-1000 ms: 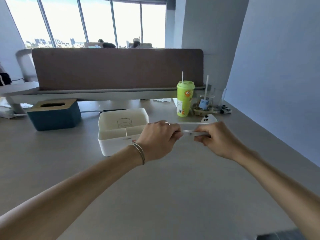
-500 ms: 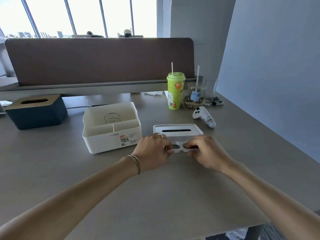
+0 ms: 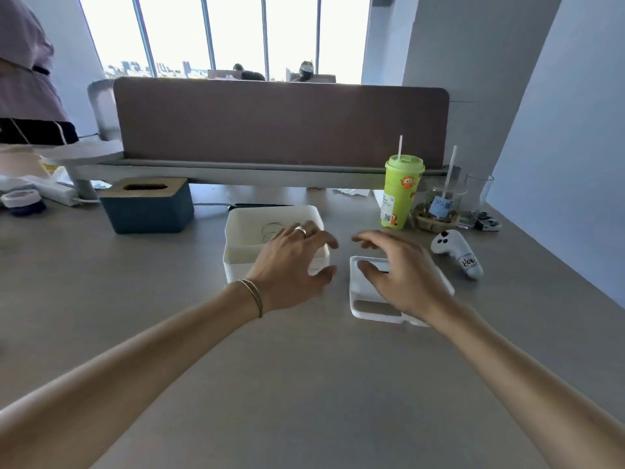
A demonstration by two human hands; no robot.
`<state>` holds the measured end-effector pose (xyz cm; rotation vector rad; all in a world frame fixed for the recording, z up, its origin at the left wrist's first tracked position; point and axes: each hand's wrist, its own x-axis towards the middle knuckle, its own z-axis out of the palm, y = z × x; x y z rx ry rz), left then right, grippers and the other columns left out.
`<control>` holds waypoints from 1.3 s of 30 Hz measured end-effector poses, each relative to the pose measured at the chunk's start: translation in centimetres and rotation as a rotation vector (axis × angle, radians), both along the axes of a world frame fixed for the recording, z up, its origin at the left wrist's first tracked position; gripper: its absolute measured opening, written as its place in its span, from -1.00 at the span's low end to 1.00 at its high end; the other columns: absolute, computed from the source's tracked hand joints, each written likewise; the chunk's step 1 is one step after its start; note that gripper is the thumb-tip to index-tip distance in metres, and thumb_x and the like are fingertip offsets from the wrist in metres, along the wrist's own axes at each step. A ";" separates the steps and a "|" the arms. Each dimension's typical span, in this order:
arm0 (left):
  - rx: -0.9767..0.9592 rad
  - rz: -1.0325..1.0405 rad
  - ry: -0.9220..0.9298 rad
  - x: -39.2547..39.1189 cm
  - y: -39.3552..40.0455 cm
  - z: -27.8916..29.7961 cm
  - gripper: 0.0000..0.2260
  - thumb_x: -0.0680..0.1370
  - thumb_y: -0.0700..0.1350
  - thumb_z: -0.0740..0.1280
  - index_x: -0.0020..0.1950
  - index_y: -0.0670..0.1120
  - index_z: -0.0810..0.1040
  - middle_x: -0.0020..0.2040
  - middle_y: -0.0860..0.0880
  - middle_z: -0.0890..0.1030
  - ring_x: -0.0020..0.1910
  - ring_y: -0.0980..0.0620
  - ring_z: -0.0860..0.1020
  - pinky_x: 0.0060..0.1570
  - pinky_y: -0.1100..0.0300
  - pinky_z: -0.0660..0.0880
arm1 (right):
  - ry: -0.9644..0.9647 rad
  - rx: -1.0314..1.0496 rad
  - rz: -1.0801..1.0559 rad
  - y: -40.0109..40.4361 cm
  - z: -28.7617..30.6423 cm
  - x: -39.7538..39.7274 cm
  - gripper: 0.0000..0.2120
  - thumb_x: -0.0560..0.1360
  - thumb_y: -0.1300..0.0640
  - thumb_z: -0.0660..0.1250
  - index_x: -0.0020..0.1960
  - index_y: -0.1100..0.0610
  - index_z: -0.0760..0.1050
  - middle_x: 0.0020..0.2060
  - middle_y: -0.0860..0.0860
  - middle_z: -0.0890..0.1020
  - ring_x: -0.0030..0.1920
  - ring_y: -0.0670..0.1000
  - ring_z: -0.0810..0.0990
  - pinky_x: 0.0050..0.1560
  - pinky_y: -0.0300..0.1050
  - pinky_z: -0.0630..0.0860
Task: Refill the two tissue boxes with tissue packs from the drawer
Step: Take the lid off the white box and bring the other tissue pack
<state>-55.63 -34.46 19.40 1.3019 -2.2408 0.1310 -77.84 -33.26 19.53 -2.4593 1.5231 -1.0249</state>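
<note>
We see white box (image 3: 236, 262) open & empty, lid (image 3: 365, 299) off on surface (image 3: 304, 384); blue box (image 3: 145, 211) untouched; no packs yet; left hand (image 3: 291, 262), right hand (image 3: 402, 269) apart, spread, holding nothing.

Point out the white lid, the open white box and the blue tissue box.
white lid (image 3: 368, 294): head view, bare left part of its top.
open white box (image 3: 236, 265): head view, front wall near the left corner.
blue tissue box (image 3: 148, 214): head view, front face.
</note>
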 end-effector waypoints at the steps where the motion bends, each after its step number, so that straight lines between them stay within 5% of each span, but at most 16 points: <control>1: 0.009 0.035 -0.002 1.3 0.0 0.2 -0.65 0.49 0.13 0.37 0.25 0.07 0.54 0.17 0.02 0.56 0.17 -0.03 0.51 0.13 0.10 0.40 | 0.016 -0.010 0.027 -0.6 0.1 1.4 -0.60 0.51 0.11 0.42 0.34 0.01 0.55 0.12 -0.07 0.65 0.15 -0.05 0.59 0.16 -0.01 0.55; 9: 0.014 0.274 -0.027 13.2 1.2 1.0 -0.62 0.52 0.17 0.34 0.31 0.13 0.50 0.26 0.08 0.52 0.26 0.04 0.44 0.28 0.13 0.35 | 0.049 -0.038 0.213 -4.1 0.8 13.9 -0.60 0.48 0.09 0.40 0.31 -0.02 0.54 0.17 -0.09 0.61 0.22 0.00 0.54 0.20 -0.04 0.48; 22: -0.006 0.673 -0.036 32.4 9.1 1.7 -0.64 0.48 0.17 0.36 0.26 0.13 0.53 0.18 0.07 0.53 0.20 0.03 0.47 0.22 0.12 0.39 | 0.090 -0.051 0.630 -3.3 1.9 35.2 -0.54 0.46 0.10 0.39 0.36 -0.02 0.51 0.20 -0.04 0.60 0.23 0.02 0.51 0.20 -0.05 0.46; 30: 0.084 0.908 0.210 41.5 15.7 0.7 -0.65 0.48 0.12 0.40 0.23 0.08 0.54 0.21 0.01 0.52 0.23 0.00 0.46 0.25 0.05 0.41 | 0.095 0.052 0.843 -0.7 1.5 48.3 -0.47 0.42 0.13 0.45 0.38 -0.03 0.50 0.19 -0.02 0.58 0.22 0.01 0.52 0.24 0.03 0.48; 34: 0.170 1.069 0.205 45.1 18.1 0.1 -0.39 0.38 0.31 0.41 0.35 0.08 0.45 0.28 -0.06 0.47 0.28 -0.07 0.41 0.24 0.04 0.41 | 0.164 0.144 0.873 -0.7 1.2 53.4 -0.29 0.36 0.07 0.53 0.47 -0.05 0.40 0.34 0.01 0.51 0.29 0.05 0.53 0.24 -0.01 0.50; 39: 0.440 1.160 0.202 47.9 19.1 -0.3 0.09 0.17 0.51 0.41 0.58 0.12 0.13 0.43 -0.10 0.38 0.40 -0.13 0.36 0.34 -0.06 0.41 | 0.346 0.355 0.993 -1.4 0.4 58.7 0.11 0.20 0.01 0.62 0.62 -0.04 0.13 0.55 0.07 0.26 0.52 0.10 0.28 0.51 0.05 0.30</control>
